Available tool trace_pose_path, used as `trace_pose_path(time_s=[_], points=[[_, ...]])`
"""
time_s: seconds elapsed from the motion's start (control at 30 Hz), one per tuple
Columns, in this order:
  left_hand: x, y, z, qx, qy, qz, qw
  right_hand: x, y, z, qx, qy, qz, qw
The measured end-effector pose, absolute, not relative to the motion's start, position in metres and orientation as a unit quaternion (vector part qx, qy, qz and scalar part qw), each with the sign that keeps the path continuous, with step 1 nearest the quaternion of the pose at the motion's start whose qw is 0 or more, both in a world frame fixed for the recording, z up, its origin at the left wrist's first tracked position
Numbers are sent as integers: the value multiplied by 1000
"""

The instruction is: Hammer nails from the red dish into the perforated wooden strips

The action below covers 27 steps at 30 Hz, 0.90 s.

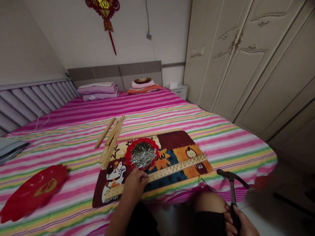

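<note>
Gripping the hammer (pixel 232 188) by its dark handle, the right hand (pixel 240 221) has its fingers wrapped closed; the hammer's head lies beyond them, to the right of the mat (pixel 173 139). The left hand (pixel 135 186) is at the perforated strip (pixel 159 174), thumb and forefinger bent close together at its surface; whether they pinch a nail cannot be told. The strip lies slanted across the mat, extending both ways from the left fingers, with a row of standing nails (pixel 188 163) on the stretch to their right. Just beyond those fingers sits a red bowl (pixel 128 156) full of loose nails (pixel 144 155). Farther out lie another perforated strip (pixel 162 133) and, to the left, a pile of wooden slats (pixel 113 137). A red tray (pixel 36 193) rests left of the left fingers on the striped bed (pixel 73 144).
</note>
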State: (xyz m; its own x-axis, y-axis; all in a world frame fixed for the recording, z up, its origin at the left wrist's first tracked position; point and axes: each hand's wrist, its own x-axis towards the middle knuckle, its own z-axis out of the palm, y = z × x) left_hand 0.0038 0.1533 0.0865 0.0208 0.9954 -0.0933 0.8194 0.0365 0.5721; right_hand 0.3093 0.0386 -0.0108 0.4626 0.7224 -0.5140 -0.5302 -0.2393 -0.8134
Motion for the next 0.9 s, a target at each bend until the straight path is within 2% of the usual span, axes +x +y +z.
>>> trace_pose_path(time_s=[0.13, 0.3, 0.6, 0.9], points=[[34, 158, 76, 591, 627, 288, 418, 308, 36, -8, -604, -76, 527, 593], [65, 170, 58, 532, 598, 379, 465, 311, 35, -12, -595, -73, 525, 604], [81, 175, 44, 558, 601, 391, 419, 313, 34, -14, -584, -70, 539, 603], [83, 172, 35, 618, 614, 345, 350, 315, 34, -19, -576, -61, 550, 601]])
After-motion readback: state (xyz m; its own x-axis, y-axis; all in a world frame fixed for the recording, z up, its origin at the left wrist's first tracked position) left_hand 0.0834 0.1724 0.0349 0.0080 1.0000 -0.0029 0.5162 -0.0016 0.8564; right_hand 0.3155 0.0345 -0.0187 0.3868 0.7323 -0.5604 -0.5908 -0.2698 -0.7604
